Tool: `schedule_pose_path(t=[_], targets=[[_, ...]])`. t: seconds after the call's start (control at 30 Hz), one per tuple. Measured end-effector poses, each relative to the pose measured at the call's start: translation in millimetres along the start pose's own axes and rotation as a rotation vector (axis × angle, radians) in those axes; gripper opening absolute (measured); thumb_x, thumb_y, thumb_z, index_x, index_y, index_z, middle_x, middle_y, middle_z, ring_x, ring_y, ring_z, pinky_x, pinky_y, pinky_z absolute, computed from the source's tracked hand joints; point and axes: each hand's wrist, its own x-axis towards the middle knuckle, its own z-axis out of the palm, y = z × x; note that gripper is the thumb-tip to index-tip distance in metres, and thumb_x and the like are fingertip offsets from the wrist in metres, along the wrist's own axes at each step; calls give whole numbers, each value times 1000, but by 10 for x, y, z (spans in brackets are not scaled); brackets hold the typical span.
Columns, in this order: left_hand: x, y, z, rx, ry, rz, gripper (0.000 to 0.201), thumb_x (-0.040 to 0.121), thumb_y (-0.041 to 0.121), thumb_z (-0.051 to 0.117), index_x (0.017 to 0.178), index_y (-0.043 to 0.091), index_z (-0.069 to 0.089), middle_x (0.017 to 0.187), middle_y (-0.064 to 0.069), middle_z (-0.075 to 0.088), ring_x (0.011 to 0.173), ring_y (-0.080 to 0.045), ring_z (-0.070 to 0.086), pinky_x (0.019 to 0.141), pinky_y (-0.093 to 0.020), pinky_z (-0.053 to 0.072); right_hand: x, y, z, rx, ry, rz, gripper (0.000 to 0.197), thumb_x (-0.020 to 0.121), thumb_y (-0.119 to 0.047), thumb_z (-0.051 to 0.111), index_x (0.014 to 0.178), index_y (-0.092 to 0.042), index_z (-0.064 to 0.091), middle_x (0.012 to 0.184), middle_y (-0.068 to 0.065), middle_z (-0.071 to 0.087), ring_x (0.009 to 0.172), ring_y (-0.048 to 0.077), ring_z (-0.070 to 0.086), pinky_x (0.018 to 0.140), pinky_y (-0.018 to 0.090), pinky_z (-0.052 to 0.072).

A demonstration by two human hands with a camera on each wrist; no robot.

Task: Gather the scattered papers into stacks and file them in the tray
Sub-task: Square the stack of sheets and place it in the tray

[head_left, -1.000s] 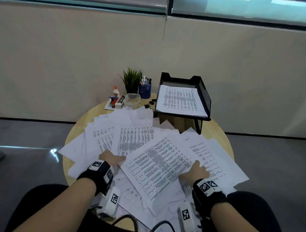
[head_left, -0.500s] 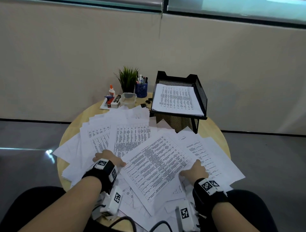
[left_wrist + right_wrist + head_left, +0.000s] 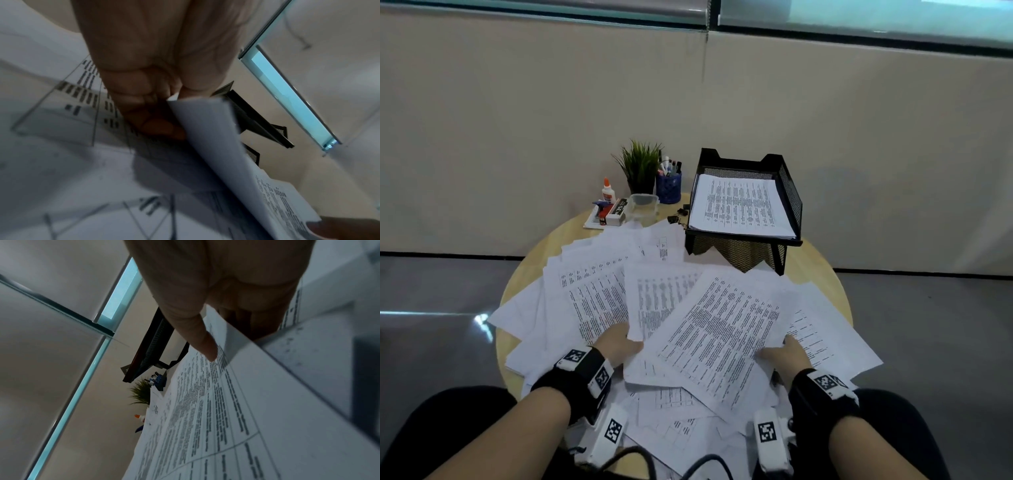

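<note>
Printed white papers (image 3: 599,298) lie scattered and overlapping across the round wooden table (image 3: 822,284). A black mesh tray (image 3: 789,192) at the back right holds a neat stack of sheets (image 3: 739,205). My left hand (image 3: 619,344) sits at the pile's near left; the left wrist view shows its thumb and fingers (image 3: 144,91) pinching the corner of a raised sheet (image 3: 205,129). My right hand (image 3: 787,353) grips the right edge of the large tilted top sheet (image 3: 719,329), with the thumb (image 3: 203,340) on top of this sheet (image 3: 226,402) and the fingers beneath.
At the back left stand a potted plant (image 3: 640,168), a blue pen cup (image 3: 669,186), a glue bottle (image 3: 607,192), a clear plastic box (image 3: 642,205) and a small carton (image 3: 616,214). Black binder clips (image 3: 678,216) lie beside the tray. Papers overhang the table's near edge.
My left hand has gone from resting on the papers to pinching a sheet corner. The right hand now grips the top sheet's edge, and that sheet has lifted a little.
</note>
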Motion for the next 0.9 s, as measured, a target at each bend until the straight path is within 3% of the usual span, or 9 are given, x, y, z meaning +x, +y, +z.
schedule_pose_path(t=[0.07,0.23,0.33,0.4,0.43,0.5,0.57,0.67,0.9], targets=[[-37,13,29,40,-78,35,48,94,24,51,138,7,41,140,-11,47,124,-27,47,102,-32,39,-37,-9,-9,91,-63,-18,25,78,-1,68,99,5,57,83,18,66,73,32,65,65,41,57],[-83,32,126,-55,-166,94,44,94,29,52,133,9,50,136,-8,53,122,-25,52,105,-35,39,-142,-75,46,26,-158,-16,17,76,-11,72,89,-2,64,66,10,60,51,22,56,49,26,47],[-95,44,172,-80,-118,90,51,96,43,45,135,10,47,140,-4,46,129,-23,44,111,-34,30,-171,-100,105,-27,-201,-36,15,78,-7,71,90,-1,66,76,15,68,67,28,66,67,36,57],[-81,13,144,-114,-10,112,31,99,38,40,93,14,58,99,-4,56,93,-20,55,89,-30,40,-185,-100,114,-16,-182,-47,18,78,-5,71,94,0,65,85,19,70,77,33,68,75,42,58],[-49,-22,108,-143,74,79,34,99,35,43,72,15,50,77,-3,51,72,-18,50,72,-28,38,-198,-101,106,-3,-172,-48,18,78,-4,71,94,-1,64,85,19,70,76,33,68,72,42,59],[-13,-141,-3,-105,229,-21,38,93,31,53,60,16,42,63,-2,45,61,-19,46,60,-25,35,-197,-83,70,11,-156,-57,15,80,-2,69,93,-3,62,79,13,68,69,27,65,61,32,55],[-22,-239,-138,37,291,-139,25,83,36,62,79,13,55,86,-6,59,80,-23,57,71,-26,45,-193,-56,16,8,-142,-63,13,81,-2,68,92,-4,62,79,12,68,69,26,64,60,29,53],[-34,-325,-258,149,309,-362,69,74,50,69,123,7,46,126,-16,46,115,-30,49,92,-33,44,-138,9,-30,7,-125,-62,11,79,-2,69,90,-3,65,81,14,70,72,29,66,70,35,55],[61,-381,-320,-100,332,-520,77,67,46,79,121,2,47,130,-21,36,114,-37,46,83,-39,44,-64,109,-4,101,-129,-43,16,77,0,73,90,-2,64,86,20,70,79,36,67,79,46,55]])
